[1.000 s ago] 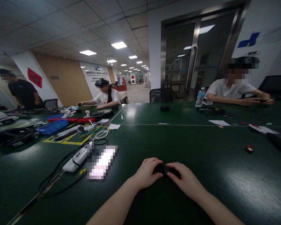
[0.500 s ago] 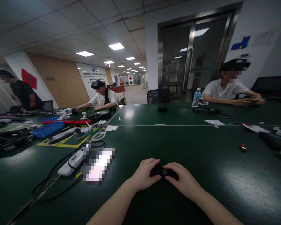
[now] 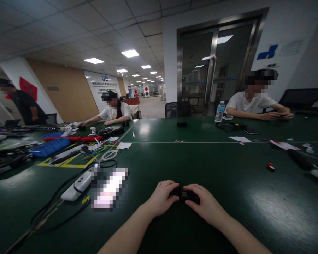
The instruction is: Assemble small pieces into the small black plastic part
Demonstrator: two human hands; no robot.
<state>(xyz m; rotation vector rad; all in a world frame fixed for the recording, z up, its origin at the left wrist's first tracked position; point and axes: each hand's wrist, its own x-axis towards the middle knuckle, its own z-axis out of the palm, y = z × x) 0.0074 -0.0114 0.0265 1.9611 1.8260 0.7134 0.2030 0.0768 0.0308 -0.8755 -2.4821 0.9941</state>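
A small black object (image 3: 184, 193) lies low in the middle of the view, on or just above the green table (image 3: 153, 155); its exact kind is too dark to make out. My left hand (image 3: 163, 197) wraps its left end, thumb in front and fingers behind. Round the right end my right hand (image 3: 202, 201) is closed in the same way. The object's middle shows between the two thumbs, while the palms cover both ends.
Left of my hands lie a blurred lit screen (image 3: 111, 188) and a white power strip (image 3: 76, 185) with black cables. Blue trays (image 3: 50, 146) stand farther left. A bottle (image 3: 219, 112) and a red object (image 3: 270, 167) are right. Two people sit across; another stands far left.
The view has shifted slightly, so most things sit a little farther left. Both hands keep the same hold on the black object.
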